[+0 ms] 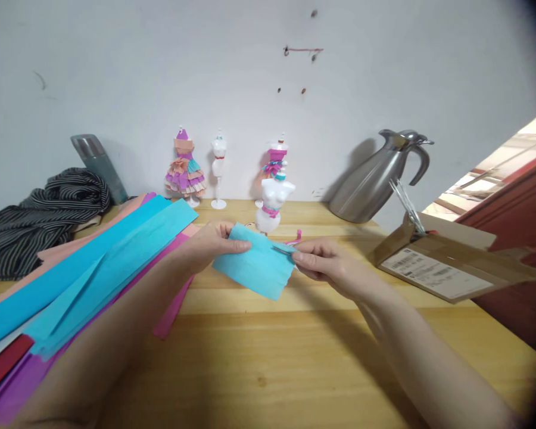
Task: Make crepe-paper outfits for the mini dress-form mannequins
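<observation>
A piece of light blue crepe paper (254, 268) is held above the wooden table. My left hand (212, 244) pinches its upper left part, thumb on top. My right hand (324, 265) is closed on a pair of scissors (284, 250), whose blades lie at the paper's right side, partly across it. The handles are mostly hidden by my fingers. Just behind the paper stands a small white mannequin (277, 193) with a pink band at its waist and a blue one at its neck.
Long crepe paper strips (116, 268) in several colours lie at left, by a striped cloth (49, 214) and a bottle (99, 167). Along the wall stand a ruffled paper dress (185, 173) and other mannequins (218, 161). A metal jug (375, 176) and cardboard box (495, 259) sit at right.
</observation>
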Demonstrator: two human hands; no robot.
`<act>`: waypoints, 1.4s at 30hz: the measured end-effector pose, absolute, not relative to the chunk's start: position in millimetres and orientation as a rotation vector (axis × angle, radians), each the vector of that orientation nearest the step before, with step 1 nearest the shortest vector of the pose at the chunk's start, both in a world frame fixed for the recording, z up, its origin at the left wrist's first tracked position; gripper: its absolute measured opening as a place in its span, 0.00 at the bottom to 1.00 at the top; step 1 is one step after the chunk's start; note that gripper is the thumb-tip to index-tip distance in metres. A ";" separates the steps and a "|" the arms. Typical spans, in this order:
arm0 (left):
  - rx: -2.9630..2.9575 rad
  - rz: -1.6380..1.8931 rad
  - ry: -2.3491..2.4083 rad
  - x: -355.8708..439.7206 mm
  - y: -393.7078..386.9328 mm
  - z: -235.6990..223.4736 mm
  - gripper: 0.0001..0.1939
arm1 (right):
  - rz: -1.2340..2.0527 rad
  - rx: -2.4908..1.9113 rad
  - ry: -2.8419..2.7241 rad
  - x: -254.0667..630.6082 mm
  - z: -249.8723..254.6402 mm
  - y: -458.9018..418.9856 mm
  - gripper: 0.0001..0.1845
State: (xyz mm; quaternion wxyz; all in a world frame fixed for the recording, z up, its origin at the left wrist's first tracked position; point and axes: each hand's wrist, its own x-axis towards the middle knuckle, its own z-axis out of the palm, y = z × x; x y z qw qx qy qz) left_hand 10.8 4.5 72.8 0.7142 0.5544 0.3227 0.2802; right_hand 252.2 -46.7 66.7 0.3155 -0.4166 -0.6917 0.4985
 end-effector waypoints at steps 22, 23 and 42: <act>1.242 0.554 0.632 18.0 6.4 57.0 0.15 | 1.341 -1.113 -1.841 243.2 66.1 -49.2 0.27; 1.236 0.558 0.635 18.4 6.1 57.2 0.15 | 1.349 -1.113 -1.831 243.0 65.4 -49.2 0.27; 1.225 0.577 0.636 16.9 7.0 57.1 0.14 | 1.328 -1.100 -1.822 241.0 67.7 -50.4 0.27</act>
